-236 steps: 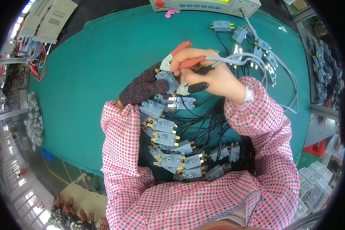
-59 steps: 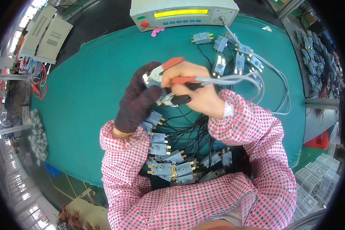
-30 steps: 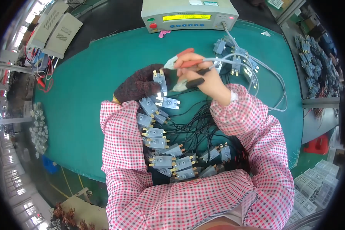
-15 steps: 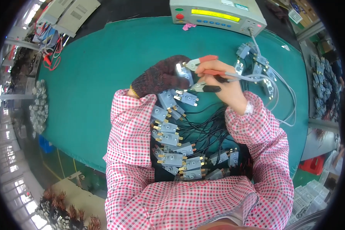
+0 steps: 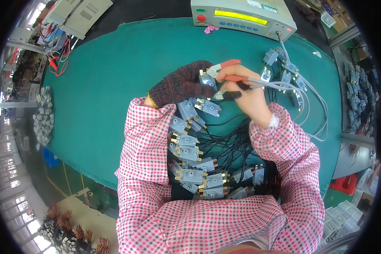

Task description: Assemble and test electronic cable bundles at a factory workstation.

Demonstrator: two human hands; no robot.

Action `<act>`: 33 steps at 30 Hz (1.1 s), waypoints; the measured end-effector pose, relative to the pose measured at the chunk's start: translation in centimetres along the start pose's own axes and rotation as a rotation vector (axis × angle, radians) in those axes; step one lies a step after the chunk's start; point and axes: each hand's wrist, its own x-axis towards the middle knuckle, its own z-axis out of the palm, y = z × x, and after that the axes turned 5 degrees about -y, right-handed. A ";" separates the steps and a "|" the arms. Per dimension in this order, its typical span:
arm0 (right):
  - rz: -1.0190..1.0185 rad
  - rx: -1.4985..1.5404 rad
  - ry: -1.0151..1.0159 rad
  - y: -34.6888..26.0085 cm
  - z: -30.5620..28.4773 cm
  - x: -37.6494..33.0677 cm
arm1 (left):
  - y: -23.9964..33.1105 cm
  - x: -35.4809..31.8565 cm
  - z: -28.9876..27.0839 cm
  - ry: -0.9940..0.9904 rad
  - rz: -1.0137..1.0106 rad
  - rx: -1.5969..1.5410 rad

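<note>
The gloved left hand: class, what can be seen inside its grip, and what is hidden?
A grey block shows in the left hand, a metal tab at its upper end. The glove covers the block's underside and some edges, so those cannot be seen.

My sleeves (image 5: 146, 144) are checked in pink, black and white. Flecked maroon-and-black knit, edged yellow, covers my left hand (image 5: 180, 84); the box (image 5: 209, 82) I grip is blue-grey. My right hand (image 5: 247, 95) holds a red-handled clip (image 5: 230, 63) and a black-handled clip (image 5: 231, 95). The mat (image 5: 93, 93) is green, the one-o'clock meter's screen (image 5: 240, 17) yellow.
</note>
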 end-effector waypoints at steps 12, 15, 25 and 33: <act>-0.105 0.042 0.029 -0.1 0.1 -0.5 | -0.8 0.7 -0.2 -0.127 -0.043 -0.122; -0.169 0.166 -0.070 0.6 1.8 -0.6 | -2.8 3.3 -5.7 -0.210 -0.202 0.165; -0.344 -0.038 -0.163 -1.6 -1.9 -3.1 | 2.0 15.0 6.0 -0.338 0.077 1.227; -0.036 0.331 0.192 -0.3 -6.8 -3.5 | 2.0 6.6 2.6 -0.408 0.269 0.282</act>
